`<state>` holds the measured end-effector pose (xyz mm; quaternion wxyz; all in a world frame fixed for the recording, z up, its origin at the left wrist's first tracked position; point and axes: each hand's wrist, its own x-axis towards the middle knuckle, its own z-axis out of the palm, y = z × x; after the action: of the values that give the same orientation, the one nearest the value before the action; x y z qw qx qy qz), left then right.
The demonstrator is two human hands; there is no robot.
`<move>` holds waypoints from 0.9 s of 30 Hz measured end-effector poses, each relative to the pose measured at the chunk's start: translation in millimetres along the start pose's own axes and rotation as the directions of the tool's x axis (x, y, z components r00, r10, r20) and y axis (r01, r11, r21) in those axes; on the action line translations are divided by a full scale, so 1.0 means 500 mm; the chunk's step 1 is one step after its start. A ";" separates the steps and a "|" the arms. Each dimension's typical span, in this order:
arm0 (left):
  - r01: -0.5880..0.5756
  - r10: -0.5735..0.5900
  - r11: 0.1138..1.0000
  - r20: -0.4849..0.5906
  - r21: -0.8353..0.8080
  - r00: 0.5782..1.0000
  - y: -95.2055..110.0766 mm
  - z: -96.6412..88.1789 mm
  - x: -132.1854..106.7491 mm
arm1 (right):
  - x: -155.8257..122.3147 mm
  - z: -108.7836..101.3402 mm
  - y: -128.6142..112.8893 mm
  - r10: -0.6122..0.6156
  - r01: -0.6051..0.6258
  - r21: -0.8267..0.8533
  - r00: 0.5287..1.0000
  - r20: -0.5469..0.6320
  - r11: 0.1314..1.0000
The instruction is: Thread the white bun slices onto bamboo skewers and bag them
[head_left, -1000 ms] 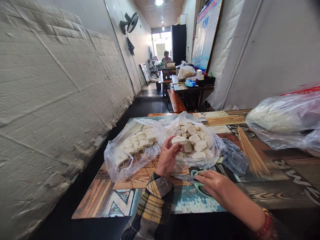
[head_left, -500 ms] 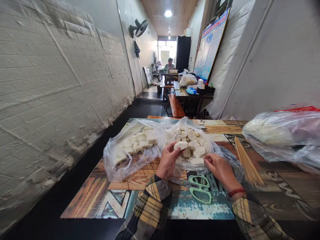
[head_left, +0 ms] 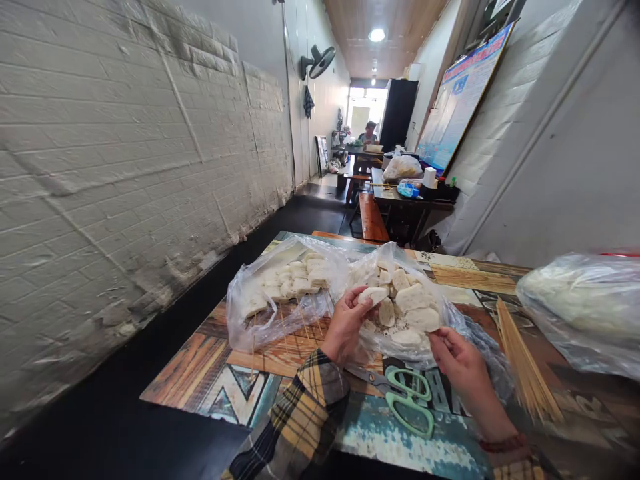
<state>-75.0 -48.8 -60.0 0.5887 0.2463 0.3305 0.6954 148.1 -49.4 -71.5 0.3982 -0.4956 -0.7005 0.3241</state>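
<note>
My left hand point(head_left: 346, 325) is closed, pinching a pale oval food slice point(head_left: 373, 296) between thumb and fingers. My right hand point(head_left: 457, 360) has its thumb and fingertips together at the edge of another pale slice point(head_left: 423, 320), which it appears to grip. Both hands are over an opened clear plastic bag point(head_left: 367, 267) full of loose slices. To the left, a second clear bag point(head_left: 239, 300) contains rows of slices, with thin wooden skewers point(head_left: 284, 327) sticking out towards me. Green-handled scissors point(head_left: 411, 400) lie between my forearms.
A bundle of bare skewers point(head_left: 523, 360) lies right of my right hand. Beyond it a large filled plastic bag point(head_left: 575, 313) stands on the patterned table point(head_left: 185, 367). A person point(head_left: 370, 133) sits far back, past another table and a red-brown bench point(head_left: 373, 217).
The view has turned left and tilted, so everything sits further right. My right fingers now meet a slice's edge, and that slice looks larger. My left hand still holds its slice.
</note>
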 end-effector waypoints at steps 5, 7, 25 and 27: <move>-0.068 0.067 0.998 -0.053 -0.016 0.996 0.015 -0.002 0.000 | -0.006 0.023 -0.048 0.074 -0.107 0.153 0.975 0.209 0.982; -0.101 0.099 0.995 -0.065 -0.020 0.993 0.021 -0.004 0.000 | -0.008 0.036 -0.045 0.074 -0.127 0.183 0.960 0.269 0.975; -0.088 0.082 0.994 -0.104 -0.057 0.991 0.033 0.011 -0.009 | -0.035 0.057 -0.015 0.053 -0.066 0.033 0.952 0.302 0.997; -0.084 0.079 0.995 -0.105 -0.049 0.991 0.033 0.011 -0.010 | -0.036 0.058 -0.015 0.032 -0.038 0.016 0.955 0.294 0.999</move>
<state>-80.8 -54.2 -43.7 0.5484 0.2079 0.3315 0.7390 122.9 -70.5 -82.9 0.2892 -0.4501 -0.7394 0.4086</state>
